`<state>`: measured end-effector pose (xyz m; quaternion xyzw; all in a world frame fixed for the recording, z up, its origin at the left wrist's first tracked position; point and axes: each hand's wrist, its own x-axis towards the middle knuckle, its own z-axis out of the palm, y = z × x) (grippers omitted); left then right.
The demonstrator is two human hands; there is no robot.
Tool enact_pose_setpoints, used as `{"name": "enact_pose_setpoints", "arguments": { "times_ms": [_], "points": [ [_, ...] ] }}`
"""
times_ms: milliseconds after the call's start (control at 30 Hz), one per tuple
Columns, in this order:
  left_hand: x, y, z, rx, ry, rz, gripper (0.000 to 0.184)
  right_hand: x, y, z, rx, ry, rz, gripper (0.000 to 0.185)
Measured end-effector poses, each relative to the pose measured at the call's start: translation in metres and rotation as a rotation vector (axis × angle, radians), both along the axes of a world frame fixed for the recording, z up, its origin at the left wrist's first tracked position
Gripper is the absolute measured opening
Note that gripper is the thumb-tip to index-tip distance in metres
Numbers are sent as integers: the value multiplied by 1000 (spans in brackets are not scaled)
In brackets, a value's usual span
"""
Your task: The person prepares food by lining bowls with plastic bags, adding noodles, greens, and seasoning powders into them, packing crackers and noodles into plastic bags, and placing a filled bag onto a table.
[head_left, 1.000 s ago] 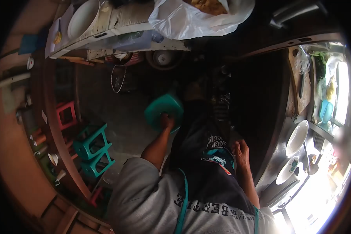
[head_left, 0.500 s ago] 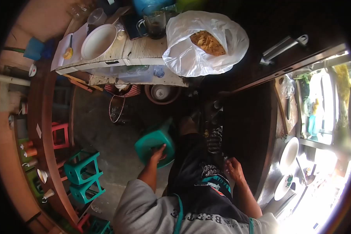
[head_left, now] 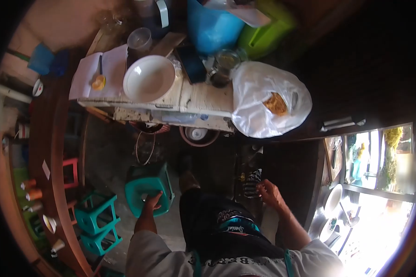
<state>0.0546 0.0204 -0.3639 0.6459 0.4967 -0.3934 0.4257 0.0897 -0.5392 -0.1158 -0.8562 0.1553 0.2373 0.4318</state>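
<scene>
My left hand (head_left: pixel 152 201) grips a green plastic stool (head_left: pixel 138 184) at its seat, with fingers at the hole in the seat top. The stool is beside my left leg, its seat facing up towards me. On the other side of my body, my right hand (head_left: pixel 270 194) hangs with its fingers curled in, and no object shows in it. Ahead of me, a white plastic bag (head_left: pixel 249 111) with brown crisp-looking food (head_left: pixel 276 104) rests on the white worn table (head_left: pixel 203 98).
The table also bears a white bowl (head_left: pixel 149 79), a spoon (head_left: pixel 99 82) on an open book, a phone (head_left: pixel 191 64) and a glass mug (head_left: pixel 222 69). Stacked green stools (head_left: pixel 96 211) stand left by a wooden bench (head_left: pixel 55 152). Dishes (head_left: pixel 333 198) lie at the right by a window.
The green stool has moved left with my left hand on it. My view has shifted, with the table and bag now nearer, and one leg has stepped forward.
</scene>
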Motion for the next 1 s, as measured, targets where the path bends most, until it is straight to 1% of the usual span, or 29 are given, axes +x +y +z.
{"name": "enact_pose_setpoints", "arguments": {
  "times_ms": [33, 100, 167, 233, 267, 333, 367, 433, 500, 567, 600, 667, 700, 767, 833, 867, 900, 967, 1000],
  "points": [
    [10, 11, -5, 24, 15, -4, 84, 29, 16, 19, 16, -31, 20, 29],
    [28, 35, -10, 41, 36, 21, 85, 100, 52, 79, 45, -83, 61, 23],
    [52, 49, -25, 11, 39, 74, 86, 164, 68, 119, 122, -351, 134, 15],
    [76, 59, -30, -14, 37, 68, 87, 234, 82, 179, 11, -572, 167, 8],
    [87, 67, -31, -20, 39, 61, 87, 269, 98, 216, -186, -662, 178, 8],
    [108, 70, -37, -5, 80, 58, 88, 332, 108, 250, -133, -805, 59, 10],
    [118, 71, -40, 3, 94, 59, 88, 360, 113, 268, -233, -803, 63, 16],
    [136, 71, -38, -75, 85, 56, 89, 422, 117, 278, -303, -853, 60, 20],
    [155, 65, -38, -108, 48, 28, 89, 469, 110, 285, -467, -781, 178, 27],
    [164, 59, -47, -94, -6, 1, 86, 491, 105, 290, -565, -701, 339, 26],
    [172, 55, -49, -151, 0, -18, 84, 498, 106, 290, -605, -659, 425, 26],
    [181, 54, -51, -256, 21, -59, 81, 489, 116, 287, -649, -733, 445, 25],
    [183, 54, -53, -259, 24, -81, 80, 480, 121, 286, -672, -769, 454, 25],
    [186, 48, -58, -267, 18, -111, 77, 464, 128, 278, -886, -922, 500, 25],
    [186, 41, -47, -190, -40, -105, 64, 464, 126, 272, -1008, -1007, 541, 25],
    [189, 37, -41, -150, -74, -104, 58, 469, 120, 272, -1026, -1019, 560, 25],
    [193, 36, -35, -135, -179, -368, 51, 476, 113, 274, -1047, -1035, 576, 24],
    [199, 34, -23, -81, -376, -900, 43, 500, 86, 272, -898, -1028, 462, 23],
    [199, 24, -10, -195, -398, -761, 42, 507, 75, 277, -820, -1022, 408, 22]
  ]
}}
